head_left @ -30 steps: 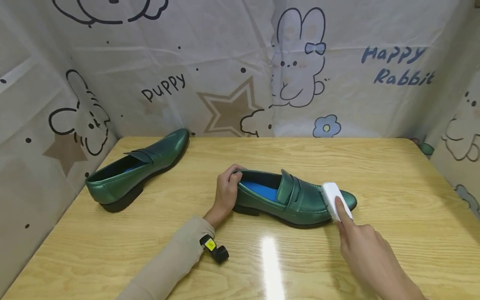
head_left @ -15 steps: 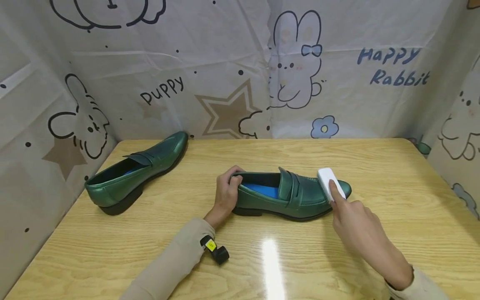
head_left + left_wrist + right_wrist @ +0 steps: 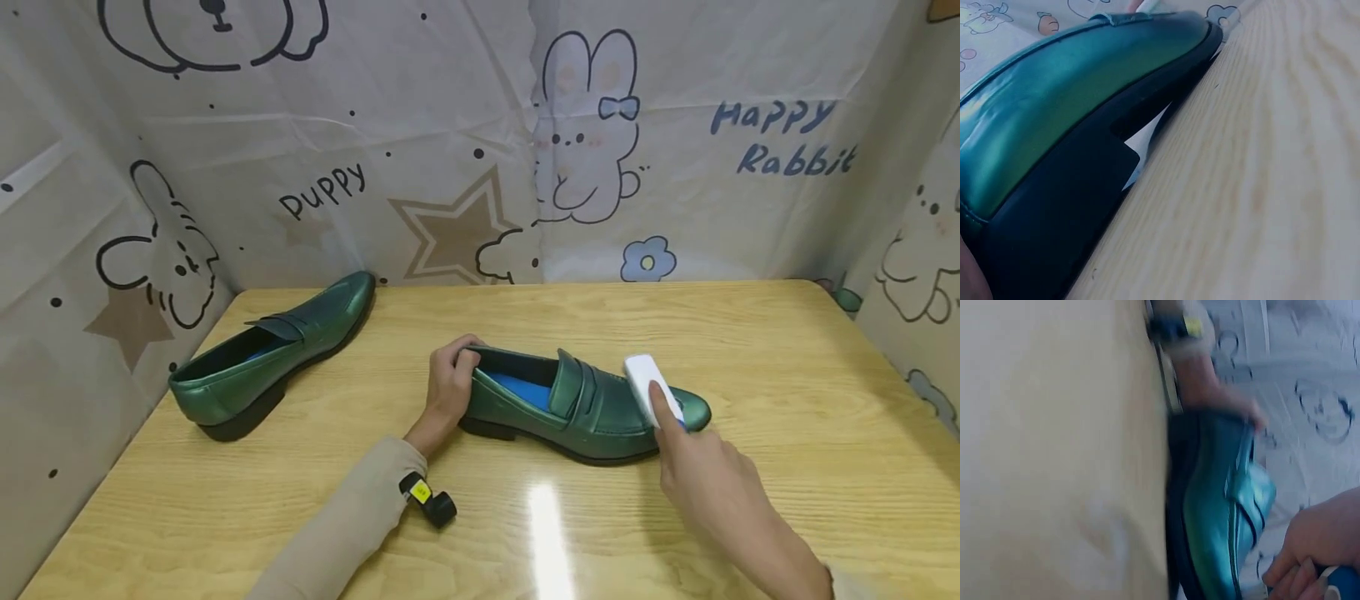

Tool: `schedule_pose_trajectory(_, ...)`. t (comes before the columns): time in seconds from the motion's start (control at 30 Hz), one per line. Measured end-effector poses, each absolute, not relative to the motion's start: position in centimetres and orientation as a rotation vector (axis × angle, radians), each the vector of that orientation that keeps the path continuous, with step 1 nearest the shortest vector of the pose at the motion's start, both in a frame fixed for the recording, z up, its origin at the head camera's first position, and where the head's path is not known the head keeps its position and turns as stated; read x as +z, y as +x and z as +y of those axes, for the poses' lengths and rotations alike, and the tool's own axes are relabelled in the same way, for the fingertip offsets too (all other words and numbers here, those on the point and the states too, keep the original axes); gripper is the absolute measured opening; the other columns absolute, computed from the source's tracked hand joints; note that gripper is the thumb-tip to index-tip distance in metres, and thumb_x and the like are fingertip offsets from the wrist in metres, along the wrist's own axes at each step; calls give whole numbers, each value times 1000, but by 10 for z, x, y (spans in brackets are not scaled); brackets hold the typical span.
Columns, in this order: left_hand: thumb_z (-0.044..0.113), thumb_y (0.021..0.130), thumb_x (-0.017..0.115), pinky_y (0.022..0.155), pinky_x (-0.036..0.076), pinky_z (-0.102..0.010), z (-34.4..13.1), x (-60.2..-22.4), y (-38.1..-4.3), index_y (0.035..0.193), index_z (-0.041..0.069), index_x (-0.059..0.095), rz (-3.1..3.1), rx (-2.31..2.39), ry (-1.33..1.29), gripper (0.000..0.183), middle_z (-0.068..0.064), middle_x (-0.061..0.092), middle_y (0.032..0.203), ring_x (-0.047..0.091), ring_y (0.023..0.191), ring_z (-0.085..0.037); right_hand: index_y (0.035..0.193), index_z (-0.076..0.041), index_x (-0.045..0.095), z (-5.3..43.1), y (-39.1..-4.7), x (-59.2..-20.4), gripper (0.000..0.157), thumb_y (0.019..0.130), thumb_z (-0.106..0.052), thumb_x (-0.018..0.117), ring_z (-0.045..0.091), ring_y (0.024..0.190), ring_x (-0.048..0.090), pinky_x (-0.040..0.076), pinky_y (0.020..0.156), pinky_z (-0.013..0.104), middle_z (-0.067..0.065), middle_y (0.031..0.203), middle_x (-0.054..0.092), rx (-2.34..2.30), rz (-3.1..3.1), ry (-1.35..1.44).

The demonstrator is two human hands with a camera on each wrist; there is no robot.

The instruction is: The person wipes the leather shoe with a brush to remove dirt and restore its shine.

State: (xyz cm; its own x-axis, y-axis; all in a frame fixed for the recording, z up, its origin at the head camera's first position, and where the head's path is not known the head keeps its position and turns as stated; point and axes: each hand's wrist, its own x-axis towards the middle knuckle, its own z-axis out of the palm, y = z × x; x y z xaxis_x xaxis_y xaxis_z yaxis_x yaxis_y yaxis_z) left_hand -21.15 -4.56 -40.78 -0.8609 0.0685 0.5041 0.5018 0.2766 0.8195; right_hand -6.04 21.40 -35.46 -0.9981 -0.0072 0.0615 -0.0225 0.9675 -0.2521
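A shiny green penny loafer [image 3: 607,417] with a blue insole lies on the table, its toe pointing right. My left hand [image 3: 450,382] grips it by the heel, thumb over the collar. In my right hand [image 3: 712,483] is a white-backed brush [image 3: 651,387], index finger stretched along its back, laid across the vamp just behind the toe. Its bristles are hidden underneath. The left wrist view shows the loafer's black heel [image 3: 1072,194] and sole close to the tabletop. In the right wrist view my right hand [image 3: 1329,531] curls round the brush beside the shoe.
A matching green loafer [image 3: 292,354] stands at the back left of the wooden table [image 3: 787,358], toe toward the rear. A cartoon-printed cloth [image 3: 450,100] hangs behind and along both sides. A small black camera [image 3: 429,498] is strapped to my left wrist.
The brush has gone from the loafer's near side up over the vamp, then slightly back toward me. The loafer's toe has swung away and back a little. My left hand keeps its hold.
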Motion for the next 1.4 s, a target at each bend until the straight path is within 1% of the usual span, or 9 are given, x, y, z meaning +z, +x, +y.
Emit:
schedule_pose_trajectory(0.1, 11, 80, 43, 62, 41, -25, -45, -403, -212, 78, 2, 68, -2217, -1624, -464, 27, -10, 63, 72, 54, 67, -18, 152, -11, 19, 210, -37, -359, 59, 99, -14, 45, 20, 46, 48, 34, 40, 36, 10, 57, 54, 365, -3130, -21)
schedule_pose_trajectory(0.27, 9, 80, 43, 59, 38, -25, -46, -400, -213, 74, 2, 66, -2219, -1628, -461, 25, -7, 56, 66, 50, 63, -17, 154, -13, 16, 207, -21, -360, 62, 99, -14, 46, 18, 50, 49, 37, 44, 36, 8, 64, 58, 387, -3204, -84)
schedule_pose_trajectory(0.43, 6, 77, 41, 54, 32, -23, -51, -408, -210, 64, 3, 60, -2141, -1645, -531, 23, -4, 49, 59, 44, 56, -14, 151, -9, 23, 204, -42, -355, 59, 98, -12, 47, 18, 48, 48, 35, 40, 35, 14, 65, 60, 394, -3098, 34)
schedule_pose_trajectory(0.7, 6, 77, 42, 53, 33, -23, -47, -410, -210, 65, 2, 60, -2148, -1674, -554, 22, -4, 50, 60, 45, 56, -15, 146, 1, 31, 203, -85, -351, 53, 96, -7, 47, 18, 43, 45, 33, 37, 30, 22, 66, 59, 394, -2970, 124)
schedule_pose_trajectory(0.9, 5, 79, 43, 55, 35, -23, -41, -399, -206, 66, 0, 62, -2177, -1653, -542, 23, -11, 55, 62, 47, 59, -17, 151, -6, 22, 207, -50, -357, 57, 99, -11, 45, 22, 45, 48, 35, 39, 36, 17, 62, 58, 377, -3095, 9)
schedule_pose_trajectory(1.0, 8, 79, 43, 55, 35, -24, -40, -396, -209, 66, 1, 61, -2186, -1636, -555, 23, -10, 56, 62, 48, 59, -16, 154, -12, 13, 209, -28, -361, 62, 100, -13, 44, 21, 49, 50, 38, 43, 38, 14, 66, 61, 396, -3222, -113)
schedule_pose_trajectory(1.1, 11, 77, 42, 54, 35, -24, -42, -401, -215, 65, 4, 60, -2179, -1607, -569, 24, -5, 54, 61, 47, 57, -15, 155, -14, 11, 208, -21, -361, 65, 100, -14, 46, 18, 52, 50, 40, 46, 38, 13, 70, 63, 408, -3261, -143)
schedule_pose_trajectory(1.2, 11, 76, 41, 54, 34, -24, -45, -402, -215, 65, 3, 60, -2171, -1606, -574, 24, -5, 53, 61, 46, 57, -15, 154, -11, 18, 207, -30, -358, 62, 99, -13, 47, 20, 51, 52, 39, 44, 39, 17, 71, 64, 409, -3170, -33)
schedule_pose_trajectory(1.4, 10, 76, 41, 55, 33, -23, -48, -407, -210, 66, 2, 60, -2151, -1656, -563, 22, -5, 52, 62, 46, 58, -15, 149, -2, 26, 205, -74, -353, 55, 98, -11, 44, 17, 43, 44, 32, 39, 30, 15, 61, 55, 435, -3017, 126)
